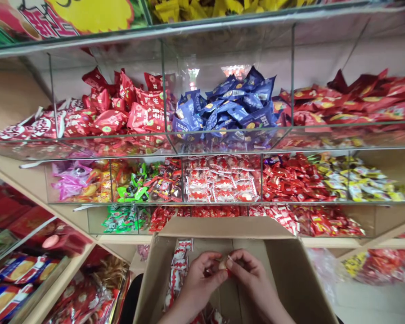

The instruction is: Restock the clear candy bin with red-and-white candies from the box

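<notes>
Both hands meet over the open cardboard box (290,279). The left hand (197,283) and the right hand (251,279) have their fingertips pressed together on a small pale piece (222,265), each pinching one side of it, above the middle of the box and near its far wall.

Behind them a glass shelf unit (222,147) fills the view, split into compartments. The box sits in front of the unit's lowest shelf, with its far flap folded back towards it.

On the upper shelf, red packets (128,108) are heaped at the left, blue packets (229,105) fill the middle compartment, and flat red packets (357,101) spread towards the right edge. On the shelf below, red-and-white packets (219,184) sit in the centre compartment, with green sweets (133,192) to their left and pink wrappers (70,180) near the left edge.

Inside the box, a strip of sachets (178,270) in red and white lies along the left wall.
</notes>
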`<action>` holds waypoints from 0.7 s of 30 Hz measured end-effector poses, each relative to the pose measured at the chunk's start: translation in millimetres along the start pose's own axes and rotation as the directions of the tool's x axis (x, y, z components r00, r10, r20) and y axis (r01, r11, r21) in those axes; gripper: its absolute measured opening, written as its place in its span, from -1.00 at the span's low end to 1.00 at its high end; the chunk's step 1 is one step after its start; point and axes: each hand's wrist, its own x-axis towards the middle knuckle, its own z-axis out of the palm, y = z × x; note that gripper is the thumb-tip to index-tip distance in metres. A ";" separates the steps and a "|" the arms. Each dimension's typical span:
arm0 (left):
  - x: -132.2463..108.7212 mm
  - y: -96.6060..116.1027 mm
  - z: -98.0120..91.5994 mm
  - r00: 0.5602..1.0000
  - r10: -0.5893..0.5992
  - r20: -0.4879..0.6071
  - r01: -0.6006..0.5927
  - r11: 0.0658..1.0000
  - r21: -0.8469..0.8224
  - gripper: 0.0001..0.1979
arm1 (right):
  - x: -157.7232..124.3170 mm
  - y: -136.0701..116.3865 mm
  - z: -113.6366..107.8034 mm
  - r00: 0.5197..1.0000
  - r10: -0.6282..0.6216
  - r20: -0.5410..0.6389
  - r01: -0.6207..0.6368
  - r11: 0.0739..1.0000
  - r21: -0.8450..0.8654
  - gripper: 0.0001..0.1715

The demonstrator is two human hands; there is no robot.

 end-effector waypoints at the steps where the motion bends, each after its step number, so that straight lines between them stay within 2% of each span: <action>1: 0.3 -1.1 -0.6 1.000 -0.005 0.002 0.005 1.000 0.004 -0.60 | 0.5 3.0 -1.2 1.000 0.016 -0.007 -0.016 1.000 0.010 -0.73; 7: -2.4 -6.5 -3.8 0.998 -0.061 0.005 0.061 0.998 0.013 -0.58 | 0.9 18.4 -3.5 0.998 0.061 -0.031 -0.060 0.998 0.004 -0.69; 17: -13.4 -16.8 -18.3 0.996 -0.073 0.041 0.068 0.990 0.125 -0.58 | -1.5 18.9 2.7 0.995 0.098 -0.034 -0.100 0.994 -0.043 -0.63; 19: -14.4 -10.1 -19.2 0.997 -0.069 0.022 0.066 0.989 0.131 -0.54 | -4.4 14.8 4.9 0.998 0.040 -0.037 -0.043 0.996 -0.081 -0.65; 21: -15.8 1.8 -17.6 0.997 -0.067 -0.027 0.070 0.992 0.101 -0.49 | -9.7 8.0 8.2 0.991 -0.121 -0.065 0.106 0.973 -0.207 -0.66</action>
